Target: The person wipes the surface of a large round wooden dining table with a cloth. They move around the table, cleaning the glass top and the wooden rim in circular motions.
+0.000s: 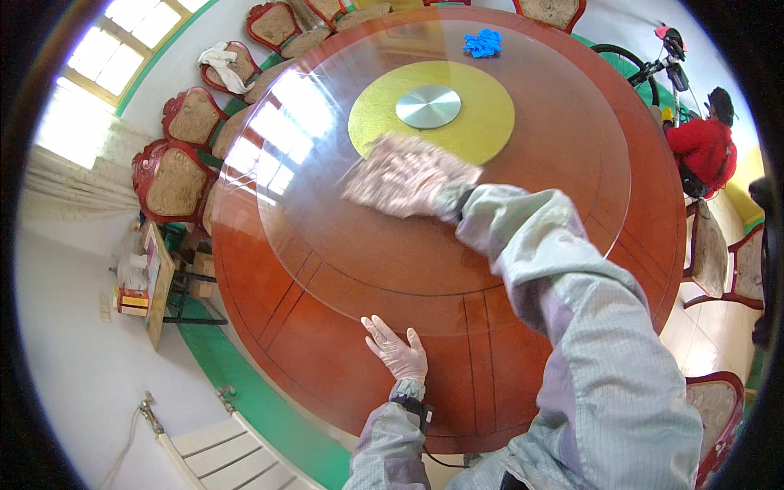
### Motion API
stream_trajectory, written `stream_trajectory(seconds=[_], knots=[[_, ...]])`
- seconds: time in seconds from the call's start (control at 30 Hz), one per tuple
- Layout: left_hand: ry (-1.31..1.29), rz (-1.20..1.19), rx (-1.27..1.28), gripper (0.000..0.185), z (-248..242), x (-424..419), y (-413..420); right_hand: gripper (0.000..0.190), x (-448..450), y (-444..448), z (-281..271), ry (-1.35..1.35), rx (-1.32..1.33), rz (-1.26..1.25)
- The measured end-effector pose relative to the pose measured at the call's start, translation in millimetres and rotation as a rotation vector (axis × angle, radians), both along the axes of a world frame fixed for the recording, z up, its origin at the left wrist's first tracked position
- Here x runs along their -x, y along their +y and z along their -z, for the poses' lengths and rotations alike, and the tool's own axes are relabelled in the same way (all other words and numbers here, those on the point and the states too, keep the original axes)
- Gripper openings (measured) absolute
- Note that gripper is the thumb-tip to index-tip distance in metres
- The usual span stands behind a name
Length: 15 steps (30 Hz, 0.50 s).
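Observation:
My right hand (422, 191), blurred, presses a pinkish-brown cloth (398, 168) onto the round glass turntable (392, 263) of a large wooden table (318, 361). The cloth overlaps the lower left edge of a yellow-green disc (487, 116) with a round silver metal centre (428, 106). My left hand (401, 355), in a thin whitish glove, rests with fingers spread at the glass's near edge and holds nothing. A crumpled blue cloth or glove (482, 43) lies near the far edge of the glass.
Upholstered chairs (179, 184) line the table's left and far sides; a white cloth (225, 66) hangs on one. At right are more chairs (707, 251), a bicycle (649, 73) and a person in red (701, 147). A small side table (159, 285) and a radiator (226, 453) stand at left.

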<state>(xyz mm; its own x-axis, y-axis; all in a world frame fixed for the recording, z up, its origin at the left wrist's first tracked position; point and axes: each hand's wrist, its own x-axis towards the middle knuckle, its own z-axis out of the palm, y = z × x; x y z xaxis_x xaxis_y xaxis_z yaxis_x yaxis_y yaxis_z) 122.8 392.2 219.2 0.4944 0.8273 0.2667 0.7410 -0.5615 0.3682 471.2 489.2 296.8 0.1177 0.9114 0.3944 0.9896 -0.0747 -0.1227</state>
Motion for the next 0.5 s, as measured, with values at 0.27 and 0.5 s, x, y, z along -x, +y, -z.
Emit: stream_trajectory(seconds=[0.27,0.5], knots=[[0.039,-0.023,0.015,0.090,-1.4,-6.7,-1.1,0.064,-149.5,-114.9,19.5,0.020,0.289,0.564],[0.037,-0.011,0.007,0.089,-6.6,-9.8,-2.4,0.083,-181.3,-156.4,36.1,0.143,0.372,0.838]])
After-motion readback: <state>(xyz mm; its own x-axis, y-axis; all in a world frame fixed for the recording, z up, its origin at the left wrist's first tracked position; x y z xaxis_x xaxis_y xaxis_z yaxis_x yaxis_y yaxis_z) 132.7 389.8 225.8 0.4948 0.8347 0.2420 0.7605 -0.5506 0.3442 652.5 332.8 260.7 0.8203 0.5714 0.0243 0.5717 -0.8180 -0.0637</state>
